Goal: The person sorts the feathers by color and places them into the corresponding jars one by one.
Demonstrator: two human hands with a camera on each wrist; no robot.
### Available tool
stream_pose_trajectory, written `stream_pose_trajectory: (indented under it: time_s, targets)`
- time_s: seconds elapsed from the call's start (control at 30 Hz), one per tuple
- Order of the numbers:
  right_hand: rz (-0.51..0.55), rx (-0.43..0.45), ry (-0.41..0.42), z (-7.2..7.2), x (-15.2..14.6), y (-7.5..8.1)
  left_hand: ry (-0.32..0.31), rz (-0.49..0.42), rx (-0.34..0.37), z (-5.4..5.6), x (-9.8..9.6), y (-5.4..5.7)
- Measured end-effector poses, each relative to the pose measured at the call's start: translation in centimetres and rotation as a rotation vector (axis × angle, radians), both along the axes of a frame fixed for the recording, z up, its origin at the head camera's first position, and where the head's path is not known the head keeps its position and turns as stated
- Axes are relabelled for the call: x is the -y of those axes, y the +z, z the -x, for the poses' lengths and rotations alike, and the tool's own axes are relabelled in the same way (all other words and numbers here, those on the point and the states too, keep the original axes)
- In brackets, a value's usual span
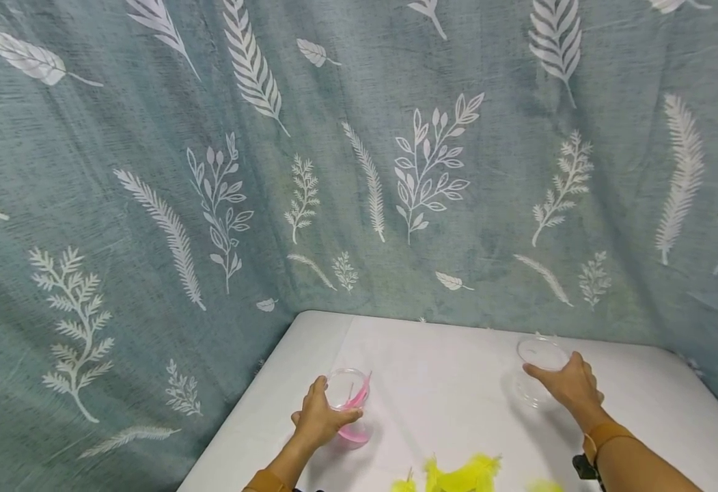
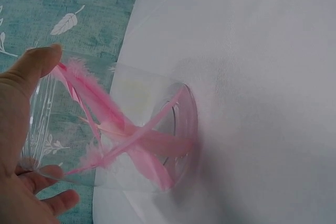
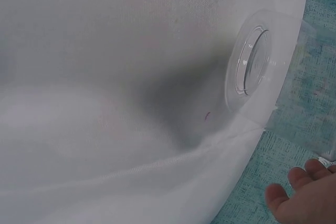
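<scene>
"What's hard to make out?"

"The yellow feathers [image 1: 463, 475], cut off by the bottom edge of the head view, with a blurred tuft to their right. In the right wrist view, the right edge crops both the right hand [image 1: 574, 386] and the upper end of the plain jar [image 1: 533, 383]."

"And where are the jars relative to the fingers?"

"At lower centre of the head view, the left hand [image 1: 320, 417] grasps the feather jar [image 1: 355, 396] near its rim, thumb and fingers on opposite sides, covering part of its wall. Pink feathers [image 2: 131, 135] cross inside. At lower right, the right fingers and thumb grasp the plain jar near its rim."

"Do they touch the bench [image 1: 438, 383]?"

"I can't tell for either base."
</scene>
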State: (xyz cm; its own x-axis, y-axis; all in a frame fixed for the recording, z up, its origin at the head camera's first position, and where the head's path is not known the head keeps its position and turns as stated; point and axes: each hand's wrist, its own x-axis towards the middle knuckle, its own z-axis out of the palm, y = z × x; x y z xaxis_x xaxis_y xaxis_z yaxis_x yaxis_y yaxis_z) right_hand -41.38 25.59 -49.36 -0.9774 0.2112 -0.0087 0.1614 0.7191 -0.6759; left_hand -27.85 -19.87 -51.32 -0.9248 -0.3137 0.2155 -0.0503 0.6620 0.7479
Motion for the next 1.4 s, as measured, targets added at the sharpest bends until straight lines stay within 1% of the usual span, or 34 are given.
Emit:
stream_pose_trajectory:
  time_s: [0.37, 0.53, 0.7, 1.1, 1.27, 1.4]
  targets:
    - [0.013, 0.023, -0.005, 0.43, -0.08, -0.33, -0.018, -0.001, -0.016, 0.19, -0.11, -0.02]
    - [0.024, 0.021, -0.036, 0.25, 0.15, -0.53, -0.006, 0.004, -0.006, 0.07, -0.16, -0.01]
    - [0.007, 0.022, -0.060, 0.32, 0.29, -0.48, 0.008, 0.013, -0.003, 0.03, -0.14, 0.02]
    - [-0.012, 0.023, -0.011, 0.60, 0.44, -0.07, 0.012, 0.017, 0.004, 0.08, 0.03, 0.06]
    - [-0.014, 0.016, -0.040, 0.55, 0.65, -0.19, 0.013, 0.011, 0.019, 0.01, 0.00, 0.05]
    - [-0.022, 0.019, -0.071, 0.73, 0.72, -0.40, 0.015, 0.018, 0.012, 0.08, 0.04, 0.01]
